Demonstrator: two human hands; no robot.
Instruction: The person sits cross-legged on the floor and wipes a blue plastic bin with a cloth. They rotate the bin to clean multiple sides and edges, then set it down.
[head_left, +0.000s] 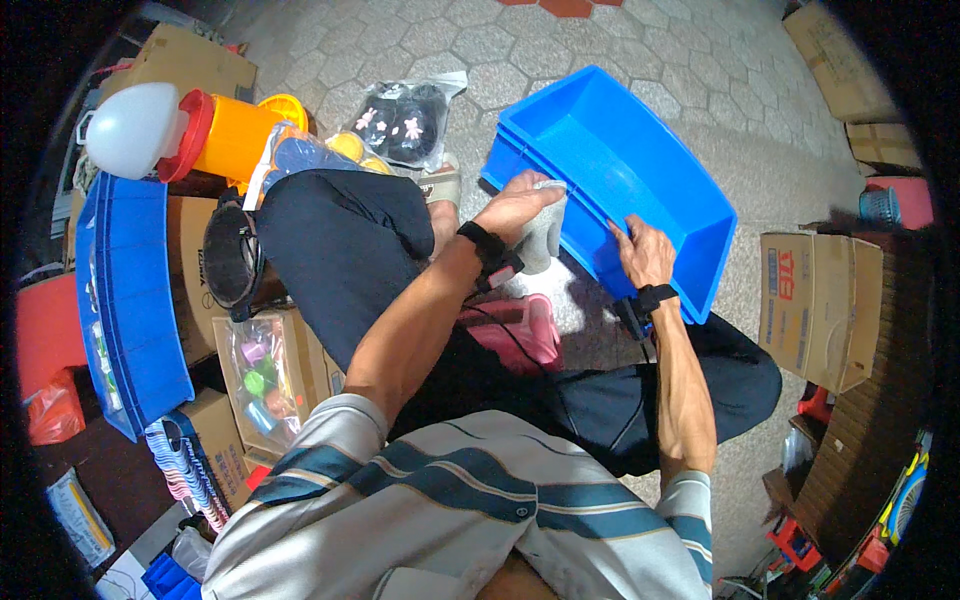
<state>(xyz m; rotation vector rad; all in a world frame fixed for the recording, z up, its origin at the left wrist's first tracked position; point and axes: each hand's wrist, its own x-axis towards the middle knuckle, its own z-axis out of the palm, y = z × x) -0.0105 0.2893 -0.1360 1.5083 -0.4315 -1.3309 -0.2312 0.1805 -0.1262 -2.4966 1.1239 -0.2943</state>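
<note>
A rectangular blue plastic bin (620, 140) stands tilted in front of me, its open top facing up. My left hand (515, 208) is closed on a greyish-white cloth (543, 243) that hangs down beside the bin's near left wall. The fingertips on that side are partly hidden by the cloth. My right hand (648, 255) grips the bin's near rim, fingers curled at the edge. Whether the cloth touches the bin wall I cannot tell.
Between my legs sits a pink plastic stool (520, 328). Bagged black slippers (400, 125) lie ahead to the left. A yellow-orange container (232, 138), another blue bin (140, 300) and a bag of toys (262, 375) crowd the left. Cardboard boxes (815, 305) stand right.
</note>
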